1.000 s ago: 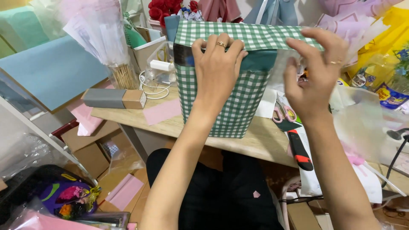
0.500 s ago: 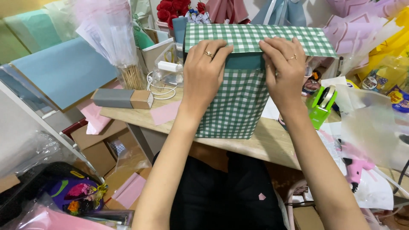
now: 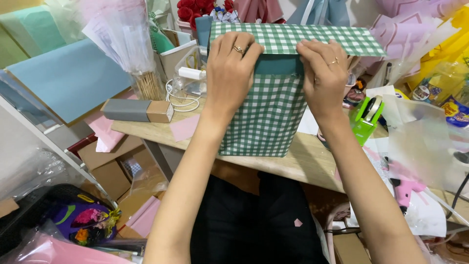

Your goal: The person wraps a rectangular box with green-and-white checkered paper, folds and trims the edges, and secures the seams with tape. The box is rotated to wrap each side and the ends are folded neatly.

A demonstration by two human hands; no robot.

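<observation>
A green and white checked paper is wrapped around an upright box whose teal side shows at the top. It stands on the wooden table. My left hand, with a ring, presses the paper against the box's upper left. My right hand, also ringed, presses the upper right, fingers on the folded checked flap.
A grey and tan box lies to the left on the table beside a pink note. A green tape dispenser stands to the right. A pink glue gun, clear film, coloured paper sheets, red roses and cardboard boxes surround the table.
My right hand came in from the side onto the box's upper right. The checked flap has been folded down flatter over the top.
</observation>
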